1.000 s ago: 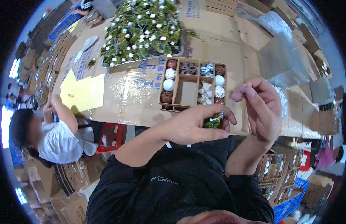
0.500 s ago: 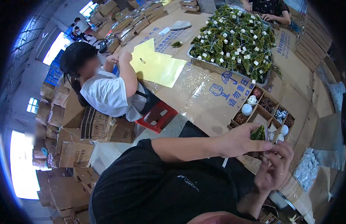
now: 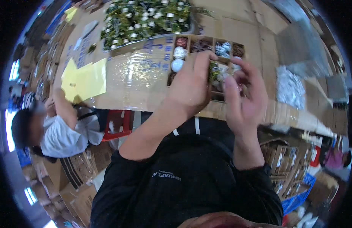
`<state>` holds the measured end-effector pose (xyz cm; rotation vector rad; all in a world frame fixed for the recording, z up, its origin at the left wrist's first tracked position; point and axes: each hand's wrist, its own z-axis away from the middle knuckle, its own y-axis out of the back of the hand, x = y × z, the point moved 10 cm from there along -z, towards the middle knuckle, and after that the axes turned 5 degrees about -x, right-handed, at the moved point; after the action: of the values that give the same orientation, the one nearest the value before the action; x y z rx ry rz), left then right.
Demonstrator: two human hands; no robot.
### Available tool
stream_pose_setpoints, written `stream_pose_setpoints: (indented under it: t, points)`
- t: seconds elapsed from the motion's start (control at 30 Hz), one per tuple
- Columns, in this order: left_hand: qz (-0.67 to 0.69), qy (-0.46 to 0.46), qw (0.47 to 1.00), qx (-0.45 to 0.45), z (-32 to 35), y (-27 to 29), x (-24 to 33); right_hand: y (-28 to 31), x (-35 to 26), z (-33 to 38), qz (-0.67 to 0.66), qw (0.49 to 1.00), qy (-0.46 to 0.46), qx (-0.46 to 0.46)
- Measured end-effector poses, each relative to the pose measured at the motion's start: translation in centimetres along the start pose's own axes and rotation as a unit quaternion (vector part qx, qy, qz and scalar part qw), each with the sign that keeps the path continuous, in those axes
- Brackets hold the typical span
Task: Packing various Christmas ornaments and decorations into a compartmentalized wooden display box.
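My left hand [image 3: 193,85] and my right hand [image 3: 244,98] are raised together in front of me, fingers pinching a small green sprig ornament [image 3: 214,72] with white bits between them. Just behind them a cardboard divider box [image 3: 206,40] lies on the table, its compartments holding white, red and dark ball ornaments. A white ball [image 3: 177,65] shows left of my left hand. Part of the box is hidden by my hands.
A heap of green sprigs with white tips [image 3: 145,17] fills the table's far side. Yellow paper sheets [image 3: 84,79] lie at left on the cardboard-covered table [image 3: 145,83]. A person in a white shirt [image 3: 58,133] sits at left beside a red stool [image 3: 117,127]. Cartons [image 3: 282,159] stand at right.
The view swung back toward the table. Both hands rose and now cover the divider box, still together on the green sprig.
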<state>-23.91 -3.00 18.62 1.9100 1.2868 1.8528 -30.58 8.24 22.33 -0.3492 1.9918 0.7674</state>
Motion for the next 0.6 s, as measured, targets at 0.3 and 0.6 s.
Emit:
stream_pose_setpoints:
  t: [0.3,0.6]
  points:
    - [-0.184,-0.068,0.973,0.123,0.1,-1.3,1.3,-2.4,4.1,-3.6,0.008,0.995,-0.066,-0.081]
    - [-0.16,-0.095,0.975,0.121,3.4,-1.9,0.8,-5.2,5.8,-6.8,0.098,0.966,0.045,-0.235]
